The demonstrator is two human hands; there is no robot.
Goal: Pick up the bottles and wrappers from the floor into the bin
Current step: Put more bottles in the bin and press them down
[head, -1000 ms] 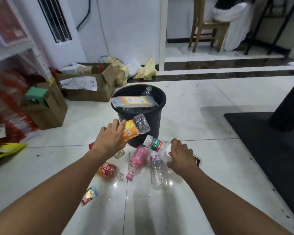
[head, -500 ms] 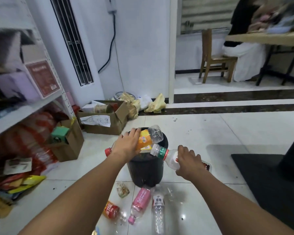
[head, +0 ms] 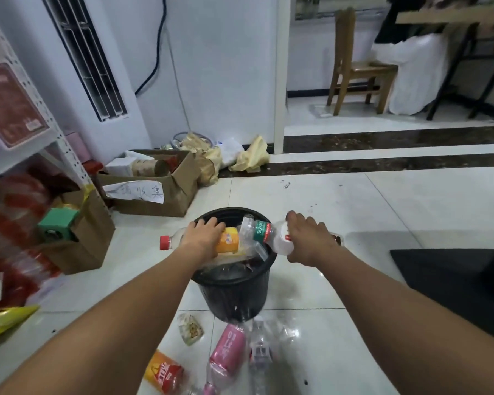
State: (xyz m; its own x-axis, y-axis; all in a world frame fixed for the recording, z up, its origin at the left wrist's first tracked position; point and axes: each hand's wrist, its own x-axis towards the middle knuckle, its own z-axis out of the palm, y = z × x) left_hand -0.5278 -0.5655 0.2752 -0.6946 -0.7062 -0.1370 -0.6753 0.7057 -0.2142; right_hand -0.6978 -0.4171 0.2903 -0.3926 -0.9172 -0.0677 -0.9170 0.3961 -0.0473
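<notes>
Since both hands are already over the mouth of the black bin (head: 228,292), the head view suggests the step in hand is the drop, and doing it well probably means tipping each bottle bottom-first into the opening before the fingers loosen, as the bin looks nearly full and a bottle laid across the rim could roll off. The left hand (head: 204,238) is wrapped around the orange-labelled bottle (head: 228,240), which lies crosswise: its red cap juts out past the wrist, outside the rim, while the labelled end lies over the opening. The right hand (head: 308,240) is closed over the green-labelled bottle (head: 264,233), whose far end points down into the bin while its rounded white part sits under the palm, at the rim's right edge. On the floor just in front of the bin lie a pink bottle (head: 227,352), a clear bottle (head: 260,352), a red-and-orange bottle (head: 164,372) and a small wrapper (head: 190,327), none yet picked up.
</notes>
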